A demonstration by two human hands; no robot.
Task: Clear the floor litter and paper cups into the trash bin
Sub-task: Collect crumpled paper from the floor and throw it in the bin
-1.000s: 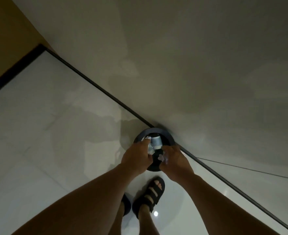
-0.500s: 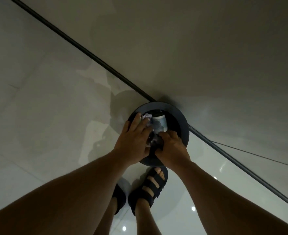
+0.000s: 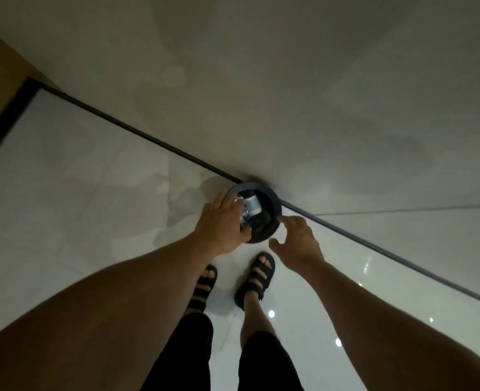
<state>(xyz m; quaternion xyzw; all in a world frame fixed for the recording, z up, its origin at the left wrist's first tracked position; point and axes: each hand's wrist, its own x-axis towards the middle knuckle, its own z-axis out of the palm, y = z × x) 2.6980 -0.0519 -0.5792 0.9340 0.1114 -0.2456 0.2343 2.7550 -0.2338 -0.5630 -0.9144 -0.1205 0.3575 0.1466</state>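
Black bin (image 3: 276, 206): on floor (image 3: 92, 221) against wall (image 3: 289, 80), mouth up.
Cup (image 3: 253, 206) + litter (image 3: 244, 217): over bin mouth, under L hand (image 3: 219, 221); grip clamped or loose, can't tell.
R hand (image 3: 298, 244): grip apart, empty, beside rim.
Next: L nearer, drop is straight down.

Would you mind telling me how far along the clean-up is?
A paper cup already lies inside the trash bin. The left hand is over crumpled litter at its mouth, grip unclear; the right hand is open, empty. Left: dropping that litter; the visible floor shows none.
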